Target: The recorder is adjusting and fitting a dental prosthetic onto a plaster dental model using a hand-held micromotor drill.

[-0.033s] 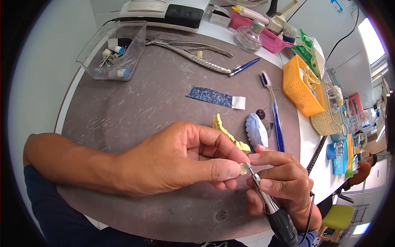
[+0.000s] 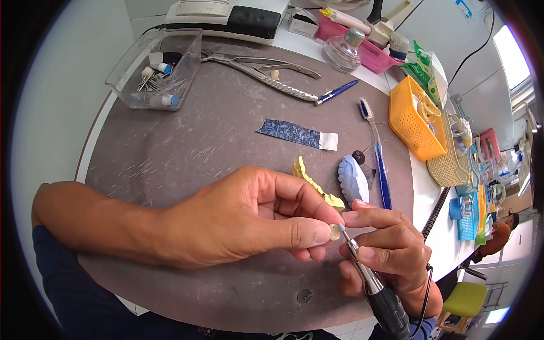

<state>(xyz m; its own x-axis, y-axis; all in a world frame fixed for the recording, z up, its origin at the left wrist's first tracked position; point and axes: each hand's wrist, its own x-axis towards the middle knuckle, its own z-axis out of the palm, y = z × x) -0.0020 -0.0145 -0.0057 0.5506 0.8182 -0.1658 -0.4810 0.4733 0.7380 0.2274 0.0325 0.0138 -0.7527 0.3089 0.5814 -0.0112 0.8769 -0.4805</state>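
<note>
Fingers of the left hand (image 2: 238,221) were closed in a thumb-and-index pinch on a small, translucent cream piece (image 2: 334,232), its edge exposed — presumably to leave room for the bluish-grey, pointed tip (image 2: 341,227). Whether tip and piece touched, I could not tell. Fingers of the right hand (image 2: 396,241) were curled pen-fashion round the black-and-silver, cylindrical handpiece (image 2: 371,280), likely for fine control. Above the grey-brown bench (image 2: 170,136) the hands sat close together, perhaps for steadiness — left wrist nearly straight, right hand angled in from the lower right. Beyond lay a pale-blue, toothed model (image 2: 353,180).
</note>
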